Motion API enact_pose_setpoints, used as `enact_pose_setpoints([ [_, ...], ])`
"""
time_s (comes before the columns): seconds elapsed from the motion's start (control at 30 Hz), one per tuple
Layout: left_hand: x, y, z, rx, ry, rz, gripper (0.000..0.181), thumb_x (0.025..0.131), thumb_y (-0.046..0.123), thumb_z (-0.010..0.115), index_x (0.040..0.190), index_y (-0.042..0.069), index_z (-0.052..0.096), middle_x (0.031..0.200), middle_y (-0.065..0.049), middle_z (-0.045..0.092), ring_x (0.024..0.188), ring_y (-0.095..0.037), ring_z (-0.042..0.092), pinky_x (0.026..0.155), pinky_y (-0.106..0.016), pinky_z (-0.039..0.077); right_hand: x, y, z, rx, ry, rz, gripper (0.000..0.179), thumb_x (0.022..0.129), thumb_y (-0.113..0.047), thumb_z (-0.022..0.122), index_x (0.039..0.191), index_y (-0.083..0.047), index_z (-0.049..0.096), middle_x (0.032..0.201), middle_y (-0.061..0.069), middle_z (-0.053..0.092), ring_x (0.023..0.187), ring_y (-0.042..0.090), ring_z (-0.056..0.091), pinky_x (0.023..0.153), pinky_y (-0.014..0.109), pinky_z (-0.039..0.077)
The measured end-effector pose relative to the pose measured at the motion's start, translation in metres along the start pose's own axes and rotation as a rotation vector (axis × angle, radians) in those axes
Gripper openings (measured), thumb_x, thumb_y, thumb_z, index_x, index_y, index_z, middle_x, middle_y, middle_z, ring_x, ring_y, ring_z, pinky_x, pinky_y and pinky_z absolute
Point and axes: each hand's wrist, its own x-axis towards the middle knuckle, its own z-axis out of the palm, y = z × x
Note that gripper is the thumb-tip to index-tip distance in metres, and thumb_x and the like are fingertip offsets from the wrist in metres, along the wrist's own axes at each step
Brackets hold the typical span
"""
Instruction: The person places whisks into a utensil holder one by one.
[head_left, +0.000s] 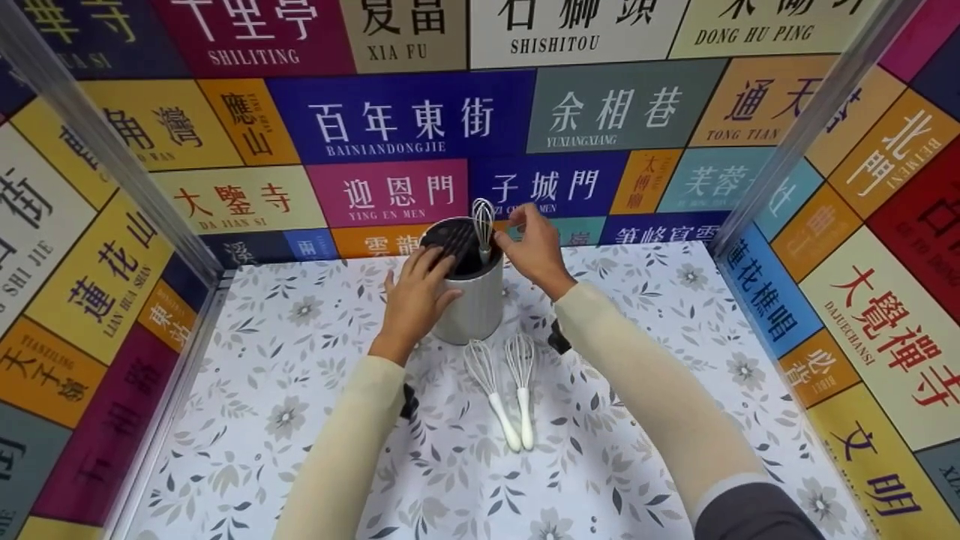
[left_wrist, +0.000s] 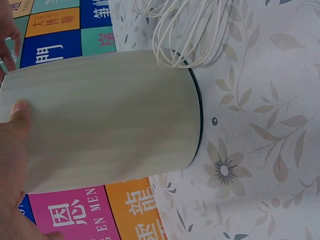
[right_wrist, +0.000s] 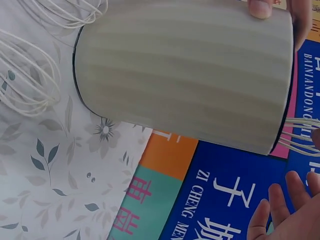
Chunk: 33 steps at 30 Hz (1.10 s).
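A light grey, ribbed cylindrical utensil holder (head_left: 471, 307) with a dark interior stands upright at the back of the table. My left hand (head_left: 416, 296) grips its left rim, with fingers over the top and the thumb against the outer wall. A dark slatted piece (head_left: 451, 238) shows inside the opening, by those fingers. A small wire whisk (head_left: 483, 217) stands in the holder, wire end up. Beside that whisk is my right hand (head_left: 536, 247), its fingers spread and the thumb close to the wires; contact is unclear. Two white-handled whisks (head_left: 493, 409) (head_left: 523, 405) lie in front of the holder.
A white tablecloth (head_left: 300, 450) with grey flowers and leaves covers the table. Colourful panels with printed characters (head_left: 401, 116) rise at the back and on both sides. Clear posts (head_left: 787, 142) stand at the back corners.
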Motion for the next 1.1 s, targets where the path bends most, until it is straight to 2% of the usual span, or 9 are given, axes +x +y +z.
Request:
enact_pose_setpoints([
  [0.3,0.0,-0.001,-0.001,-0.013,-0.013,-0.008,0.06,0.096,0.054,0.063,0.15,0.03,0.052,0.16,0.001,0.043,0.153,-0.025,0.03,0.111,-0.076,0.029,-0.012,0.011,-0.023,0.079,0.001,-0.031,0.034,0.094,-0.026,0.071,0.117,-0.008,0.053,0.114,0.009,0.065,0.11,0.029,0.065,0.1,0.046,0.051],
  [0.47,-0.001,-0.001,-0.001,-0.004,-0.008,0.002,0.06,0.096,0.054,0.063,0.15,0.03,0.052,0.16,0.001,0.043,0.153,-0.024,0.03,0.11,-0.077,0.03,-0.023,0.015,-0.036,0.1,-0.008,-0.029,0.041,0.095,-0.031,0.07,0.126,-0.011,0.05,0.117,0.01,0.067,0.104,0.028,0.069,0.093,0.047,0.055],
  [0.67,-0.001,0.0,0.0,0.005,-0.001,0.006,0.06,0.096,0.054,0.064,0.15,0.03,0.052,0.16,0.001,0.043,0.153,-0.024,0.03,0.11,-0.077,0.03,-0.04,0.022,-0.047,0.029,-0.021,-0.032,0.046,0.097,-0.037,0.068,0.133,-0.014,0.05,0.109,0.009,0.071,0.094,0.027,0.071,0.085,0.047,0.057],
  [0.9,-0.001,0.0,0.001,0.0,-0.014,-0.004,0.06,0.096,0.055,0.062,0.15,0.03,0.051,0.16,0.001,0.042,0.153,-0.024,0.029,0.111,-0.077,0.029,-0.067,0.038,-0.048,-0.075,-0.105,-0.029,0.055,0.098,-0.046,0.065,0.141,-0.018,0.047,0.092,0.003,0.071,0.069,0.019,0.066,0.065,0.04,0.055],
  [1.1,-0.001,-0.001,0.001,0.001,-0.016,-0.006,0.06,0.096,0.055,0.062,0.15,0.03,0.051,0.16,0.001,0.043,0.153,-0.025,0.03,0.111,-0.077,0.03,-0.098,0.055,-0.037,-0.15,-0.185,-0.02,0.06,0.097,-0.047,0.066,0.144,-0.016,0.046,0.083,0.003,0.073,0.059,0.015,0.063,0.064,0.04,0.054],
])
